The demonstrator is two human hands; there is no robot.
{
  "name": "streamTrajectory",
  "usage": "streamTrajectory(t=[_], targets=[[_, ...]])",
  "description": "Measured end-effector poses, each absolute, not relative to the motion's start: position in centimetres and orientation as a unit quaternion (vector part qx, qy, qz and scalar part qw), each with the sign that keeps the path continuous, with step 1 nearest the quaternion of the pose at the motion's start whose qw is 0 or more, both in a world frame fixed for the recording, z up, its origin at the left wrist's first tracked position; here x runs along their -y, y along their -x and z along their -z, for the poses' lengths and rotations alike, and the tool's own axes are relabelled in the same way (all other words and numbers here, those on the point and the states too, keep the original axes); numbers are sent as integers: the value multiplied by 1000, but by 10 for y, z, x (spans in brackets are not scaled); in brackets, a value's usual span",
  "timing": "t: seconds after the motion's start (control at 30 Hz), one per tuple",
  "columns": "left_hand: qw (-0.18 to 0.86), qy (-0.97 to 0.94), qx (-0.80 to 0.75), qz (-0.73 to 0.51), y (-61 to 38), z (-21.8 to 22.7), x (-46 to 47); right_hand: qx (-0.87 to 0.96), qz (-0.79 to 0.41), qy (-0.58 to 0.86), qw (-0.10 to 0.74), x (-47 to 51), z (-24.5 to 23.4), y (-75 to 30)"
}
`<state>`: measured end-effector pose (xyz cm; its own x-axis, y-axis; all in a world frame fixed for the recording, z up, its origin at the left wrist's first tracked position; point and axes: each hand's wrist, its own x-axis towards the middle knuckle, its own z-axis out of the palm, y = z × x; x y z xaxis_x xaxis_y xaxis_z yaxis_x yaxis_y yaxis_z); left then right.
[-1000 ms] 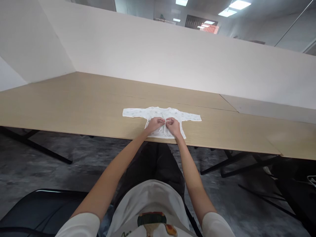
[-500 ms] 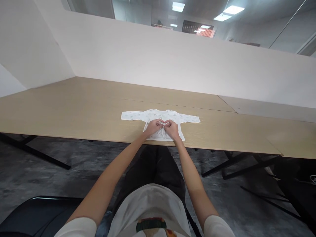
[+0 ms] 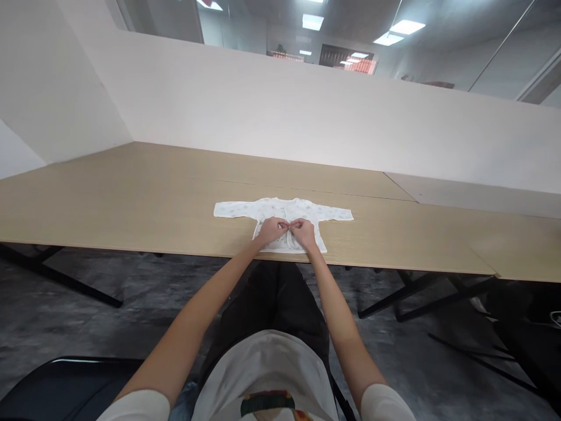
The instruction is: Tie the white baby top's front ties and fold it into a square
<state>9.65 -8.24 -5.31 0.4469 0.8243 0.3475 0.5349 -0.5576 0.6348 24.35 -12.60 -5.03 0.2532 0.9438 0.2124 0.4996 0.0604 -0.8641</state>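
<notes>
A small white baby shirt with a faint print lies spread on the table, its sleeves stretched out to both sides and its hem towards me. Over the middle of its front, my left hand pinches the cloth along the front opening. My right hand pinches it from the other side, and the fingertips of both hands meet. What exactly sits between the fingertips is too small to make out. The lower front is partly hidden under my hands.
The shirt rests near the front edge of a long wooden table. A white partition with glass above stands behind it. A black chair is at the lower left, and dark table legs show below.
Both hands stay pinched at the shirt's front, with fingertips drawn slightly closer together. The whole view has shifted a little as my head moved.
</notes>
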Motion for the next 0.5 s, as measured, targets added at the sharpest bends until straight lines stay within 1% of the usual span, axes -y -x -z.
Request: streamTrajectory(t=[0.2, 0.5], targets=[[157, -837, -441, -283, -96, 51, 85, 604, -195, 654, 412, 125, 50, -242], [19, -880, -434, -190, -93, 50, 93, 700, -47, 671, 241, 137, 48, -240]])
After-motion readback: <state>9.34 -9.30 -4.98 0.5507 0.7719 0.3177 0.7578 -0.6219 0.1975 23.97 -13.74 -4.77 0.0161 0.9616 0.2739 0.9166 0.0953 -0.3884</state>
